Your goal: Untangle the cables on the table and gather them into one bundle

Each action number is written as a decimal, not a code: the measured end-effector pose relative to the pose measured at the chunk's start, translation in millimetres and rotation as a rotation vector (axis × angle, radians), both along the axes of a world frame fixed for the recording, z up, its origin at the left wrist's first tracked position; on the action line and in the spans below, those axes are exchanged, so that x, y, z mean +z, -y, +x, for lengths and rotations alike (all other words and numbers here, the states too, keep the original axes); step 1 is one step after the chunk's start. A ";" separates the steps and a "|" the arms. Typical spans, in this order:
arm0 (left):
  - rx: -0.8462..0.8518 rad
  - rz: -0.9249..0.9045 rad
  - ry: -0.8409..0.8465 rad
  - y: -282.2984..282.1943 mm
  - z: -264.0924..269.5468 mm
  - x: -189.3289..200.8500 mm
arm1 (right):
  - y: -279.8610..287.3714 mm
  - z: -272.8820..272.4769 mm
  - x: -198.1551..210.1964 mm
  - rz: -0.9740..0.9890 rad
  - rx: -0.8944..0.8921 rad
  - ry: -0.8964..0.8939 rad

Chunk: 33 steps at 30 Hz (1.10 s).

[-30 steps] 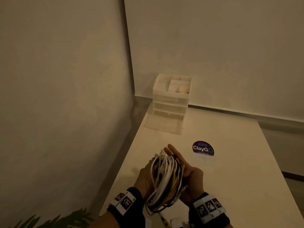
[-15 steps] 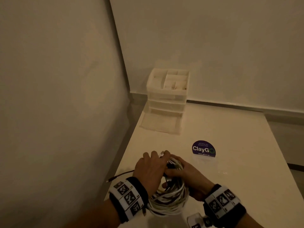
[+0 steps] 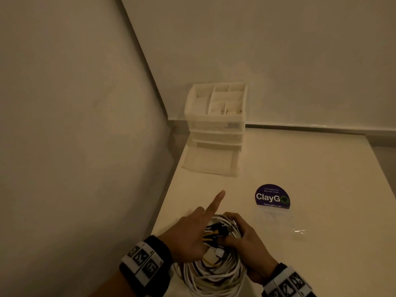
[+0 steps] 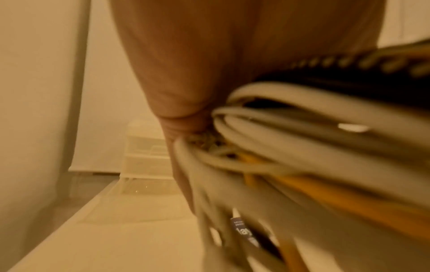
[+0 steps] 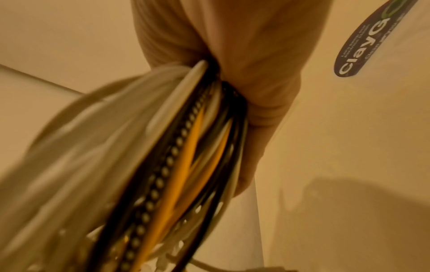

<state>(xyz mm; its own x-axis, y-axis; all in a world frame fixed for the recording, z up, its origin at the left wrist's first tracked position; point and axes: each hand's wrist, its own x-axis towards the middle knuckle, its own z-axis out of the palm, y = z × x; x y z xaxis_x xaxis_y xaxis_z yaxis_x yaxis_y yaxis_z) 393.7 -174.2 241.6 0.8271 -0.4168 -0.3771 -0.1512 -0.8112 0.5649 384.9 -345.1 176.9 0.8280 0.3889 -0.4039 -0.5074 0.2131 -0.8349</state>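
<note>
Right hand has its fingers curled tight around the cables, a white, yellow and black coil held low over the table near its front edge. Left hand rests against the coil, forefinger out straight; its other fingers are hidden, grip unclear.
</note>
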 end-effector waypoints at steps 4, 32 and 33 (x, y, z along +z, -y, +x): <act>0.068 -0.221 -0.051 -1.8 6.1 -4.4 | 7.4 6.3 -1.4 0.059 0.000 0.013; -0.348 0.229 -0.024 -20.6 340.1 -92.1 | -76.1 255.0 -48.8 -0.103 -0.631 -0.299; -0.372 0.225 -0.036 -18.2 349.3 -98.7 | -76.6 264.0 -57.9 -0.166 -0.643 -0.322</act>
<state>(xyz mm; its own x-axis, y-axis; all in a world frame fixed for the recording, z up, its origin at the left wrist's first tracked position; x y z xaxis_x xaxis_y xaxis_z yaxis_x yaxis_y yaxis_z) 742.9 -155.9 143.0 0.6208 -0.5886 -0.5179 -0.4403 -0.8083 0.3909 648.8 -268.5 119.0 0.7024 -0.2211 -0.6766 -0.5501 0.4346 -0.7131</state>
